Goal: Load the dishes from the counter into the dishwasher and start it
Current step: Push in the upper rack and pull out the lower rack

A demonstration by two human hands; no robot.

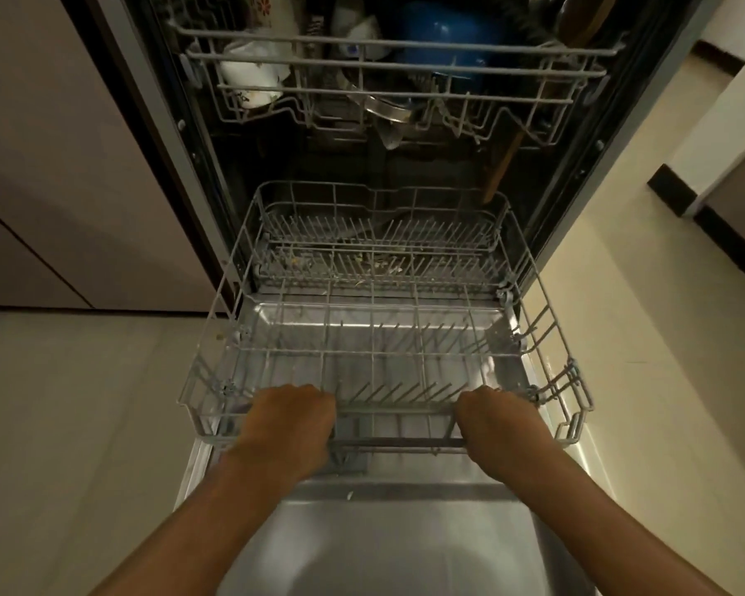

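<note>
The dishwasher stands open with its steel door (388, 544) folded down flat in front of me. The grey wire lower rack (216, 337) is drawn out over the door and holds no dishes. My left hand (287, 428) and my right hand (497, 428) are both shut on the rack's front rail, one at each side. Above, the upper rack (388, 51) carries a white mug (250, 75), a blue pot (444, 40), a steel bowl (383, 105) and a wooden utensil (504, 161) that hangs down at the right.
Pale cabinet fronts (61, 165) flank the dishwasher on the left. Light floor tiles (82, 423) lie on both sides of the door. A dark skirting strip (723, 234) runs along the wall at the right.
</note>
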